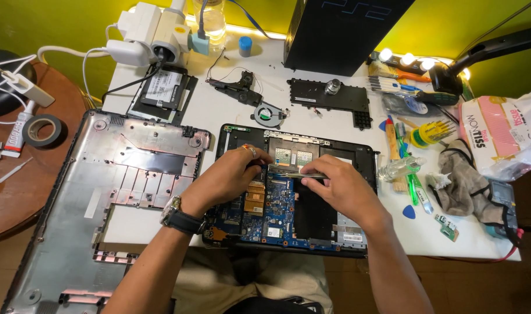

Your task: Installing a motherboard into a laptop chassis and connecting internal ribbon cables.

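An opened laptop base (358, 157) lies on the white table in front of me, its blue circuit board (277, 212) and a copper heatsink (255, 197) exposed. My left hand (227, 177), with a ring and a wristwatch, rests on the board's upper left, fingertips pressing down near the middle. My right hand (341, 186) pinches a pair of metal tweezers (297, 174) whose tips point left toward my left fingertips. What the tips touch is hidden by my fingers.
The laptop's silver bottom cover (73, 197) lies left. Behind are a cooling fan (268, 113), a black plate (329, 96), a drive (163, 87), a power strip (149, 35) and a black console (341, 29). Screwdrivers, picks, a small bottle (399, 168), a rag (460, 180) and a bag sit right.
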